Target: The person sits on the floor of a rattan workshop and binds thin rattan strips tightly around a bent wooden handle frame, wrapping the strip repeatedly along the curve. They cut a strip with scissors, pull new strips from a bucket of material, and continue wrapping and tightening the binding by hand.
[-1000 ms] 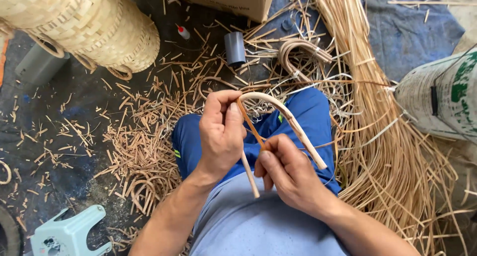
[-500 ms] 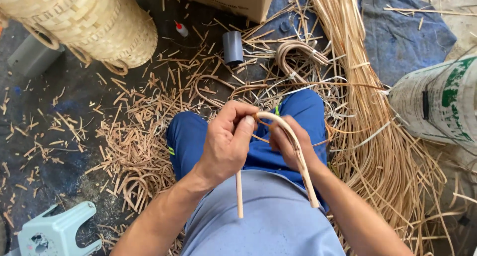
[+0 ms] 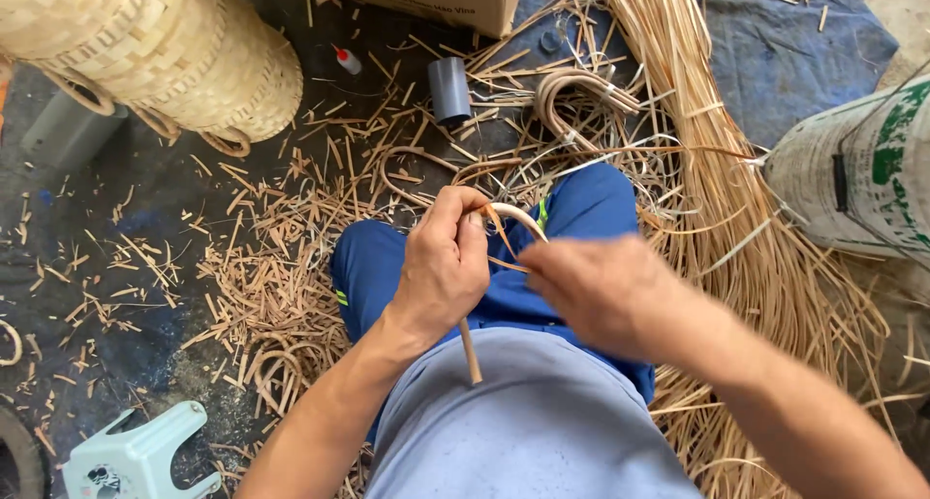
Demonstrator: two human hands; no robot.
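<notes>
Left hand (image 3: 446, 266): closed around a bent cane hoop (image 3: 513, 216), over the lap.
Right hand (image 3: 596, 291): just right of the grip, pinching a thin strip (image 3: 504, 239) that runs to the hoop.
Beyond the grip: pipe piece (image 3: 449, 87); behind it, a cardboard box (image 3: 436, 0). Small bottle (image 3: 347, 61) left of the pipe piece.
Beyond and right: finished hoops (image 3: 576, 97) on the floor.
Right of the grip: long bundle of cane strips (image 3: 707, 160); further right, a sack (image 3: 857, 170).
Far left and beyond: woven baskets (image 3: 145, 44).
Left of the grip: offcuts (image 3: 252, 266) on the floor.
Near left, below the grip: plastic stool (image 3: 136, 455).
</notes>
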